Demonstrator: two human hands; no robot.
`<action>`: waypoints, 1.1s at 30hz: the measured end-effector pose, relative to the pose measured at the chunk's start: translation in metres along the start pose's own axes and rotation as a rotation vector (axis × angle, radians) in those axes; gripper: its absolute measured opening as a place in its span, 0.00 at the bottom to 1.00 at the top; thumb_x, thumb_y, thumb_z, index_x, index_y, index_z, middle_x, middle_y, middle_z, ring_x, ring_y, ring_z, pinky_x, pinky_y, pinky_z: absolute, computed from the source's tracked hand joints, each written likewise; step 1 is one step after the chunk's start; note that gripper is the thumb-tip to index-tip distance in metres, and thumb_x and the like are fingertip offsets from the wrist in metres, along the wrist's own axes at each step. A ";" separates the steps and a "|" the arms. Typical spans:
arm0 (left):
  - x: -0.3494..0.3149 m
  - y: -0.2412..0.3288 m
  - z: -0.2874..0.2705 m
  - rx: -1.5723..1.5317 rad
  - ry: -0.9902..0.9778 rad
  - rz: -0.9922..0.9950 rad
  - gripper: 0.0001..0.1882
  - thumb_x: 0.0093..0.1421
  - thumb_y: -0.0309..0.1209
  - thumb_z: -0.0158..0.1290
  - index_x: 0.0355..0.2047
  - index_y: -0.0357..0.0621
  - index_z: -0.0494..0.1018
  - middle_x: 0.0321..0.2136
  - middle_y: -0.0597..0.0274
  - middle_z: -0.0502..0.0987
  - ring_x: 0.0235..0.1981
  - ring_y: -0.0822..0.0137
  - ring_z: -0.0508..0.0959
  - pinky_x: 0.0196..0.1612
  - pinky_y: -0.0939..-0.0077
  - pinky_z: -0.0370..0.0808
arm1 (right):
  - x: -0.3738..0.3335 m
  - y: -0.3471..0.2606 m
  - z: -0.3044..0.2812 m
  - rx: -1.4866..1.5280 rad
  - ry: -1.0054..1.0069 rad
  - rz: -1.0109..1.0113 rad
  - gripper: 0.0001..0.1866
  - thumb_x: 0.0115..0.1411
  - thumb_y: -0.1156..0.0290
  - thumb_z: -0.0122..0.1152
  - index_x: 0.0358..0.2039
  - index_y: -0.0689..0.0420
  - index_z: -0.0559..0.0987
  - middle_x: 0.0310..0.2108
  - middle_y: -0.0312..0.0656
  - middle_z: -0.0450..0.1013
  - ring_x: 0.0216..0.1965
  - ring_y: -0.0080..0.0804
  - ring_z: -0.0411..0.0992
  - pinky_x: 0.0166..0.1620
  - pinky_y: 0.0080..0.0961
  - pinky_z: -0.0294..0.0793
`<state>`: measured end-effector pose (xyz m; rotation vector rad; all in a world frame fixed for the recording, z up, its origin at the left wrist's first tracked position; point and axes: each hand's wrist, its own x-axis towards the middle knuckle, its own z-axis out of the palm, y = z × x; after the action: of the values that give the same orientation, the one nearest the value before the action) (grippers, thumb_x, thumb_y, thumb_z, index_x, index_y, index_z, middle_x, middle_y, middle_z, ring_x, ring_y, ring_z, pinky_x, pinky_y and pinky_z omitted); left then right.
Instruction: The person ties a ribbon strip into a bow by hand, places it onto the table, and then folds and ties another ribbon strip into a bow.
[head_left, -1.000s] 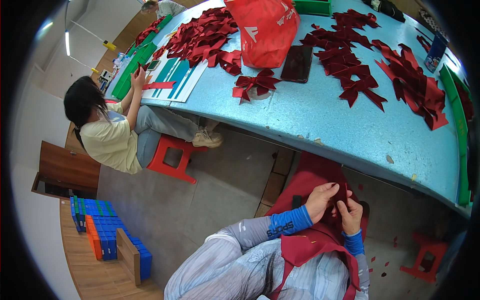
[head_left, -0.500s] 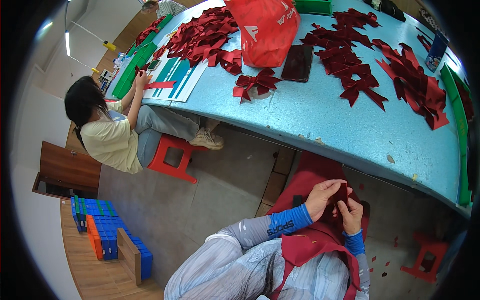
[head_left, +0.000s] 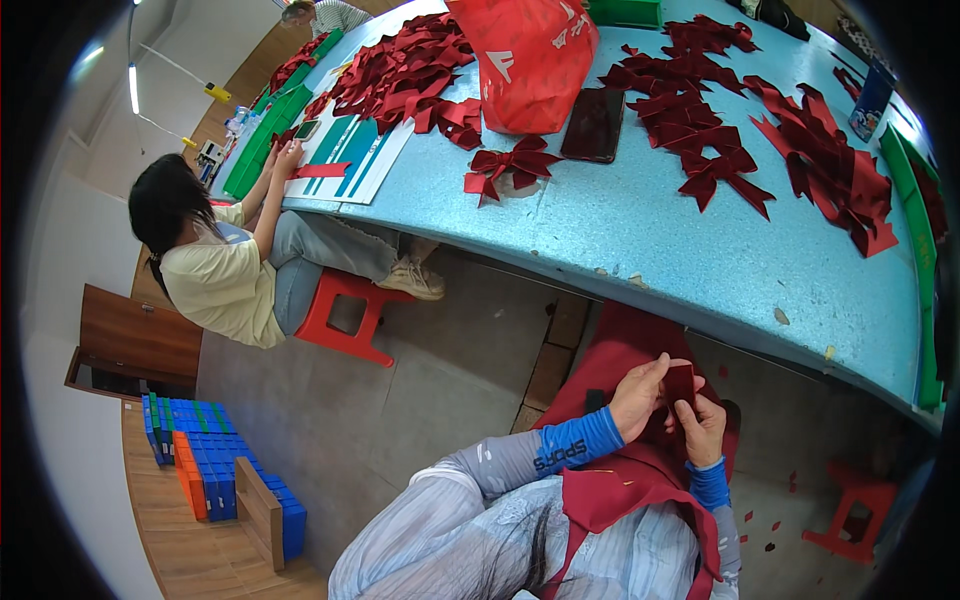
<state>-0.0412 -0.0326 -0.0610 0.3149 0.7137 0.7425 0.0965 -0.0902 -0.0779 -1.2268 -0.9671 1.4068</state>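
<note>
Above my lap, my left hand (head_left: pixel 637 402) and my right hand (head_left: pixel 703 428) meet at a folded piece of dark red ribbon (head_left: pixel 680 384). The fingers of both hands close on it, with the right thumb lying along its lower part. Some of the ribbon is hidden by my fingers. A dark red apron (head_left: pixel 625 488) covers my lap beneath. On the blue table (head_left: pixel 600 230) ahead lies a single finished red bow (head_left: pixel 512 167), with rows of tied bows (head_left: pixel 690 120) farther right.
Loose red ribbons (head_left: pixel 825 170) lie by a green tray (head_left: pixel 915 240) at the right. A red bag (head_left: pixel 525 70) and a dark phone (head_left: pixel 593 125) rest on the table. At left, a co-worker (head_left: pixel 215 260) sits on a red stool (head_left: pixel 350 315). Another red stool (head_left: pixel 853 510) stands at lower right.
My left thumb has lifted slightly off the ribbon's top edge, and more of the ribbon's flat face shows between my hands. The table things stay put.
</note>
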 end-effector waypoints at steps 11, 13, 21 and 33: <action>0.003 -0.011 -0.007 0.125 -0.044 -0.003 0.18 0.65 0.41 0.42 0.45 0.40 0.69 0.39 0.59 0.77 0.28 0.73 0.74 0.23 0.81 0.69 | 0.001 0.003 -0.001 0.007 -0.004 -0.006 0.09 0.60 0.70 0.54 0.28 0.63 0.75 0.19 0.36 0.71 0.20 0.19 0.68 0.24 0.15 0.68; 0.002 -0.010 -0.007 0.112 -0.053 -0.013 0.17 0.65 0.40 0.43 0.45 0.40 0.69 0.39 0.59 0.77 0.28 0.73 0.74 0.22 0.81 0.69 | 0.000 0.004 -0.002 0.011 0.007 0.005 0.09 0.60 0.71 0.54 0.27 0.63 0.75 0.19 0.36 0.71 0.20 0.19 0.68 0.24 0.15 0.69; 0.002 -0.009 -0.007 0.143 -0.066 0.008 0.16 0.65 0.38 0.43 0.46 0.40 0.69 0.40 0.58 0.76 0.29 0.73 0.75 0.22 0.81 0.69 | 0.001 0.006 -0.003 0.002 -0.005 0.016 0.08 0.60 0.72 0.54 0.29 0.64 0.75 0.20 0.37 0.72 0.20 0.19 0.69 0.25 0.15 0.70; 0.002 -0.009 -0.004 0.085 -0.026 0.077 0.15 0.65 0.37 0.42 0.47 0.41 0.68 0.42 0.57 0.75 0.34 0.69 0.75 0.25 0.77 0.72 | 0.001 0.007 -0.004 0.068 0.031 0.018 0.08 0.60 0.73 0.53 0.32 0.65 0.76 0.22 0.37 0.72 0.21 0.19 0.70 0.25 0.16 0.71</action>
<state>-0.0383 -0.0378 -0.0696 0.4305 0.7131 0.7811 0.0997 -0.0909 -0.0855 -1.2060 -0.8822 1.4200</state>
